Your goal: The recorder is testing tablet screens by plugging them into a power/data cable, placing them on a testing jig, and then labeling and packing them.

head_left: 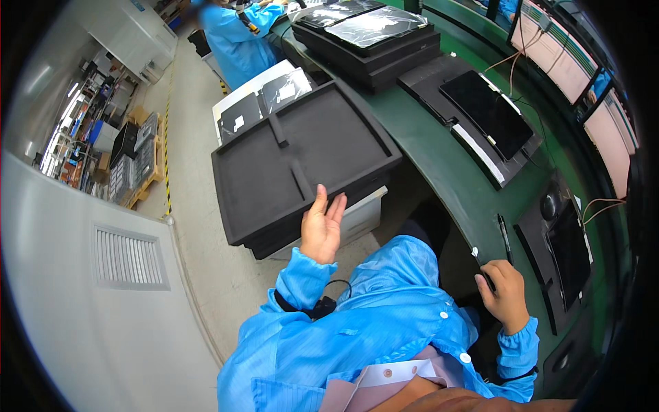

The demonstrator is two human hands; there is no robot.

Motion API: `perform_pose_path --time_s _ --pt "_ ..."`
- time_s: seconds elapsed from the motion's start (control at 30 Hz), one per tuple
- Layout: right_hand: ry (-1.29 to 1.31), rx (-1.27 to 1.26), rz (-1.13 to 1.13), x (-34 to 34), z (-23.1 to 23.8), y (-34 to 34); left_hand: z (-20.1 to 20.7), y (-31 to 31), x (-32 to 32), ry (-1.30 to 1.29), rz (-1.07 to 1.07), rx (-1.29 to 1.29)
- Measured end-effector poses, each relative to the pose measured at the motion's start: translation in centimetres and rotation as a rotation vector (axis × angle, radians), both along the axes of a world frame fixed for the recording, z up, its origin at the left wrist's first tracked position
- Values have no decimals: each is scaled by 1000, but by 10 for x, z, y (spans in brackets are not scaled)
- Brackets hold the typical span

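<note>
The two hands are well apart: the bare right hand [504, 292], its fingers curled, is at the edge of the dark green tabletop [412, 130], and I cannot tell whether it grips anything; a careless sweep there could roll the slim black pen-like tool [505, 239] just beyond it off the edge. The bare left hand [320, 228] is spread, palm turned up, clamped on nothing, at the near rim of the wide black foam-like tray [336, 134]; contact is unclear. An uneven push on that rim could skew the tray, since it tops a dark stack that juts past the pale grey bin [367, 214] beneath, and might jar the film-covered flat panels [285, 89] behind it. The tray lies directly beyond the left hand, and well to the left of the right hand.
</note>
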State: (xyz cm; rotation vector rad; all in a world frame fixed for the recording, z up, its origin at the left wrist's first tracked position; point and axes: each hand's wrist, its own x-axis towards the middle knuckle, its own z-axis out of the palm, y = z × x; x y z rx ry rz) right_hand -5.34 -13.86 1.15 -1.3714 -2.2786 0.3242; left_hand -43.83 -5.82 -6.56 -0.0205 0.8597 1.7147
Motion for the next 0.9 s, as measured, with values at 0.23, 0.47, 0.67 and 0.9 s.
perform_pose_path --time_s 0.23,0.47,0.67,0.9 --pt "16 56 29 5 -2 -11 2 -9 -11 -105 -148 -26" --pt "-33 122 29 26 13 -11 60 -29 -1 -360 -622 -249" --pt "-99 441 -349 74 23 100 62 57 115 1544 -797 654" --pt "-365 73 -568 103 -18 236 48 230 226 2251 -844 880"
